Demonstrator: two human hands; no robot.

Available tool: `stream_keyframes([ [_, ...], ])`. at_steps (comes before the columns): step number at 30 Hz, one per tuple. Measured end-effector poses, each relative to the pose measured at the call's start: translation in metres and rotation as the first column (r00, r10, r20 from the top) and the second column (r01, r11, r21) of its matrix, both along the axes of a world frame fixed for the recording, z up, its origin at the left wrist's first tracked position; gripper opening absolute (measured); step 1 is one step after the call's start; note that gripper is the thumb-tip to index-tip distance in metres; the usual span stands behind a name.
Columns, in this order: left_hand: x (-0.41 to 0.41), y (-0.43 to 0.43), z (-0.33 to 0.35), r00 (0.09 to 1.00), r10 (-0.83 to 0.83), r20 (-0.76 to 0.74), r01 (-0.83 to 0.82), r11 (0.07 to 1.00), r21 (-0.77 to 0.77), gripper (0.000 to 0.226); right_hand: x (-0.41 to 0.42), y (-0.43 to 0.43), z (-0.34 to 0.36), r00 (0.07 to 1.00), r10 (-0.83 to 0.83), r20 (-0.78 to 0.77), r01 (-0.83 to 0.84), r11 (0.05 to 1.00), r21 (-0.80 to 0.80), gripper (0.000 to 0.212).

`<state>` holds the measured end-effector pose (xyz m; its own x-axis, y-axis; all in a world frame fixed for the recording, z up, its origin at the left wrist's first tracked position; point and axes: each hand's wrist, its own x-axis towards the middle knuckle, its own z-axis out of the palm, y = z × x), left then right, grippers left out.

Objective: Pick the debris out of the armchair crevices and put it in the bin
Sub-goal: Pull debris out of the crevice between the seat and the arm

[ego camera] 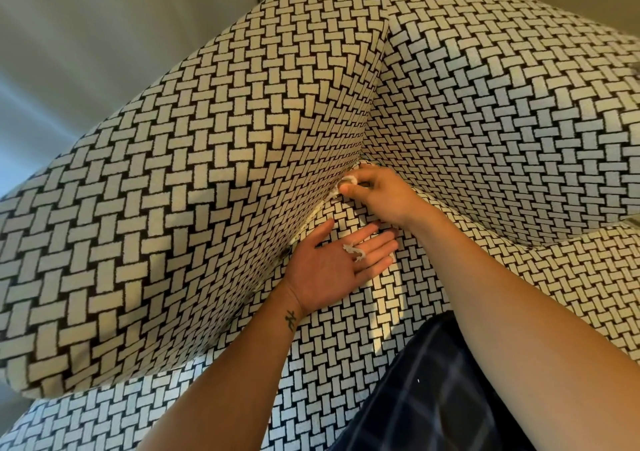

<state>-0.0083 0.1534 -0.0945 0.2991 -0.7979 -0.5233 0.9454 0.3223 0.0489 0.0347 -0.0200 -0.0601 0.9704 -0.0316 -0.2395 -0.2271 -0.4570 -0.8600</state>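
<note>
The armchair point(194, 180) is covered in black-and-white basket-weave fabric and fills the view. My left hand point(332, 267) lies palm up on the seat beside the left arm's crevice, fingers straight, with a small white scrap of debris point(354, 251) resting on its fingers. My right hand point(377, 196) is at the back corner where seat, arm and backrest meet, and pinches a white crumpled scrap point(346, 183) between thumb and fingertip at the crevice. The bin is out of view.
The chair's left arm point(138, 242) rises at the left and the backrest point(502, 104) at the upper right. A dark plaid trouser leg point(433, 391) rests against the seat's front. A pale wall point(86, 34) stands behind the chair.
</note>
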Motion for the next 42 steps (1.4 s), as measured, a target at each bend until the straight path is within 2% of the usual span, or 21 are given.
stream_keyframes([
  [5, -0.001, 0.000, 0.000, 0.999, -0.008, 0.033, 0.008, 1.000, -0.005, 0.073, -0.020, 0.002, 0.016, 0.997, 0.065, -0.029, -0.067, 0.996, -0.058, 0.004],
  [10, -0.001, -0.001, -0.005, 0.995, -0.029, 0.099, 0.034, 0.998, -0.045, 0.071, -0.049, 0.009, 0.042, 0.967, 0.165, -0.194, -0.167, 0.986, 0.004, 0.009],
  [15, -0.003, -0.001, -0.002, 1.000, -0.020, -0.008, 0.020, 0.999, -0.038, 0.066, -0.073, 0.005, 0.049, 0.953, 0.175, -0.248, -0.187, 0.982, -0.027, 0.006],
  [21, -0.004, 0.000, -0.001, 0.998, 0.006, 0.064, -0.003, 0.999, -0.044, 0.050, -0.073, 0.020, 0.045, 0.941, 0.247, -0.230, -0.311, 0.901, -0.302, 0.018],
  [25, -0.003, 0.001, -0.004, 0.999, 0.043, 0.003, -0.043, 0.999, 0.010, 0.046, -0.072, 0.019, 0.044, 0.961, 0.189, -0.204, -0.237, 0.939, -0.247, 0.028],
  [30, -0.004, 0.002, -0.002, 0.995, 0.082, -0.052, -0.084, 0.996, -0.025, 0.039, -0.077, 0.014, 0.045, 0.967, 0.127, -0.221, -0.169, 0.969, -0.182, 0.042],
  [35, -0.004, 0.000, -0.004, 0.998, 0.064, -0.001, -0.064, 0.997, 0.033, 0.048, -0.080, 0.015, 0.053, 0.970, 0.082, -0.228, -0.111, 0.987, -0.117, 0.037],
  [39, -0.006, 0.000, 0.000, 0.995, 0.085, -0.046, -0.086, 0.996, -0.037, 0.037, -0.082, 0.012, 0.052, 0.975, 0.028, -0.221, -0.037, 0.999, -0.034, 0.038],
  [42, -0.006, 0.000, 0.000, 0.997, 0.080, -0.021, -0.081, 0.997, -0.022, 0.038, -0.083, 0.010, 0.053, 0.982, -0.001, -0.191, 0.000, 1.000, -0.005, 0.030],
])
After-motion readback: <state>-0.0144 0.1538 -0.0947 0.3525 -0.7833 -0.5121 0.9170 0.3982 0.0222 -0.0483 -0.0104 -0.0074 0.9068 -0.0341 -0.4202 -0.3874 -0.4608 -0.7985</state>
